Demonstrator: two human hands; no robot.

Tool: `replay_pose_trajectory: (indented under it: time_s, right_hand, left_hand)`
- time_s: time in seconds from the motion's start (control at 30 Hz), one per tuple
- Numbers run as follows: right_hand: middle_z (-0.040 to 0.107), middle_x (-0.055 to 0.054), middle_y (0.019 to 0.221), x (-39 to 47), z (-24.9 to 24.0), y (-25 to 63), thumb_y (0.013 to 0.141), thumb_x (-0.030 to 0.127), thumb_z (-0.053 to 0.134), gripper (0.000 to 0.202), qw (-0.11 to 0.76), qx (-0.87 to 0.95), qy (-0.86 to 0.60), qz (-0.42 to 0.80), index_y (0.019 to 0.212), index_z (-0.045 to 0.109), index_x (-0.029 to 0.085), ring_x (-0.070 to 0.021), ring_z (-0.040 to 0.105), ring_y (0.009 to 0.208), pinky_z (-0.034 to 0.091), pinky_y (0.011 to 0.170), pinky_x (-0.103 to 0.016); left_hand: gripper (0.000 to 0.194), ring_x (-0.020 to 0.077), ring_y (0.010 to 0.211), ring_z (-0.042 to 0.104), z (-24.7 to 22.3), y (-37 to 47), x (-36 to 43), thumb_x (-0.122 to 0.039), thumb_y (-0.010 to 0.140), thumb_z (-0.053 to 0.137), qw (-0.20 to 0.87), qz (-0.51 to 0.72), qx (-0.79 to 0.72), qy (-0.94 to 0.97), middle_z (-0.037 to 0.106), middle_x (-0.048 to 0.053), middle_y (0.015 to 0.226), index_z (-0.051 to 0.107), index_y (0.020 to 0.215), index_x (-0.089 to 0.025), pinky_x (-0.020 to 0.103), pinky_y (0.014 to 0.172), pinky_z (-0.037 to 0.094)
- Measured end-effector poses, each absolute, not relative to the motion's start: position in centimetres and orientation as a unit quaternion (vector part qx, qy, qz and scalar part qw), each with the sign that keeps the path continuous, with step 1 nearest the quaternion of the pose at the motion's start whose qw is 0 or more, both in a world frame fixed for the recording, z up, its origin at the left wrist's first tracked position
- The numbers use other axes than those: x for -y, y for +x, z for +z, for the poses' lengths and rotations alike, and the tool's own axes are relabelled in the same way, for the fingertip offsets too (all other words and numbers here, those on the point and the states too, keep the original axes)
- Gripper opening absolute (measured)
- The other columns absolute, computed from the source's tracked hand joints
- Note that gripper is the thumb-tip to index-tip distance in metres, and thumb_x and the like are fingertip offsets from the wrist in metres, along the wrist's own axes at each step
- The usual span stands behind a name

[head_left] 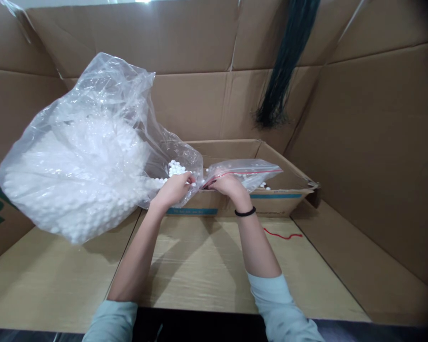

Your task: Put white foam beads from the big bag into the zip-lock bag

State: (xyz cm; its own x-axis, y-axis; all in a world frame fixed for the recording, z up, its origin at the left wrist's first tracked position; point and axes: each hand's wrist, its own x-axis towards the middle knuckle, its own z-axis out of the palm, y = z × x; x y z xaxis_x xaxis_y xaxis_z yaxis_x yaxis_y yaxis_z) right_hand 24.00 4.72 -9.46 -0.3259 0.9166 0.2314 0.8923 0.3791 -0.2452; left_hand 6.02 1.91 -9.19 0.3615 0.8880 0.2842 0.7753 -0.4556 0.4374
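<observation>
A large clear plastic bag [74, 175] full of small white balls leans at the left, its narrow mouth stretching over a shallow cardboard box. My left hand [174, 189] is closed on the edge of that mouth, with loose white balls [176, 167] inside the plastic beside the fingers. My right hand [228, 185] grips a clear zip bag [253, 170] with a red seal line near its opening; its fingertips are partly hidden by the plastic. The two bag openings meet between my hands, above the box [228, 209].
A few balls [265, 186] lie in the box near its front right side. A red string [283, 235] rests on the wooden table [199, 261]. Dark green strands [285, 66] hang at the back right. Tall cardboard walls [378, 142] surround the table's back and sides.
</observation>
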Motion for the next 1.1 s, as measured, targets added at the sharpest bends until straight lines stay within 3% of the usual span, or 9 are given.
replay_pose_trajectory:
  time_s: [0.3, 0.5, 0.6, 0.73, 0.83, 0.93, 1.1]
  right_hand:
    - [0.071, -0.008, 0.089, -4.2, -8.5, 24.6, 0.079, 0.016, 0.054, 0.017, 0.254, 0.784, -0.564, 0.063, 0.083, 0.070, 0.015, -0.0167, 0.061, 0.080, 0.042, 0.070, -0.023]
    - [0.069, -0.007, 0.066, -3.0, -6.8, 25.9, 0.076, 0.013, 0.058, 0.014, 0.278, 0.784, -0.540, 0.130, 0.067, 0.069, 0.013, -0.0165, 0.062, 0.063, 0.043, 0.060, -0.025]
    - [0.071, -0.006, 0.069, -2.4, -6.5, 26.3, 0.074, 0.012, 0.059, 0.011, 0.300, 0.796, -0.501, 0.155, 0.070, 0.069, 0.014, -0.0154, 0.063, 0.064, 0.043, 0.058, -0.023]
    - [0.073, -0.004, 0.075, -1.5, -5.9, 27.0, 0.073, 0.011, 0.060, 0.013, 0.307, 0.812, -0.468, 0.166, 0.073, 0.072, 0.016, -0.0145, 0.064, 0.069, 0.045, 0.062, -0.022]
    - [0.072, -0.003, 0.075, -0.3, -5.2, 27.5, 0.073, 0.016, 0.062, 0.010, 0.318, 0.817, -0.416, 0.240, 0.074, 0.072, 0.016, -0.0135, 0.063, 0.068, 0.045, 0.063, -0.023]
    - [0.071, -0.003, 0.076, 0.7, -4.7, 27.6, 0.071, 0.024, 0.067, 0.009, 0.345, 0.812, -0.335, 0.331, 0.074, 0.071, 0.017, -0.0137, 0.063, 0.070, 0.047, 0.064, -0.024]
    - [0.069, -0.002, 0.072, 0.3, -5.3, 26.3, 0.071, 0.030, 0.069, 0.013, 0.482, 0.746, -0.283, 0.363, 0.074, 0.069, 0.017, -0.0132, 0.062, 0.067, 0.049, 0.067, -0.027]
  left_hand:
    - [0.025, 0.0236, 0.088, 0.062, -9.1, 6.1, -2.0, -0.018, 0.082, 0.044, 0.101, 0.300, -0.512, 0.799, 0.070, 0.011, 0.094, 0.066, 0.092, -0.016, 0.033, 0.078, 0.043]
    - [0.020, 0.0176, 0.079, 0.061, -8.4, 6.7, -1.4, -0.031, 0.086, 0.047, 0.131, 0.511, -0.498, 0.688, 0.067, 0.008, 0.088, 0.059, 0.091, -0.016, 0.032, 0.075, 0.046]
    - [0.021, 0.0147, 0.079, 0.061, -7.9, 7.2, -1.0, -0.034, 0.082, 0.054, 0.210, 0.592, -0.416, 0.657, 0.065, 0.006, 0.088, 0.058, 0.091, -0.017, 0.028, 0.073, 0.047]
    - [0.025, 0.0130, 0.076, 0.060, -7.6, 7.7, -0.5, -0.035, 0.074, 0.064, 0.363, 0.588, -0.346, 0.635, 0.065, 0.004, 0.082, 0.060, 0.090, -0.016, 0.026, 0.070, 0.048]
    - [0.029, 0.0120, 0.069, 0.060, -7.6, 7.9, -0.3, -0.034, 0.070, 0.069, 0.434, 0.563, -0.342, 0.615, 0.067, 0.002, 0.075, 0.062, 0.091, -0.016, 0.025, 0.066, 0.047]
    - [0.028, 0.0128, 0.073, 0.062, -7.7, 8.0, -0.2, -0.036, 0.070, 0.069, 0.467, 0.549, -0.331, 0.609, 0.070, 0.005, 0.080, 0.064, 0.089, -0.015, 0.026, 0.070, 0.047]
    - [0.029, 0.0135, 0.079, 0.063, -7.7, 8.0, -0.1, -0.037, 0.072, 0.068, 0.471, 0.545, -0.315, 0.617, 0.072, 0.005, 0.084, 0.068, 0.090, -0.015, 0.027, 0.077, 0.047]
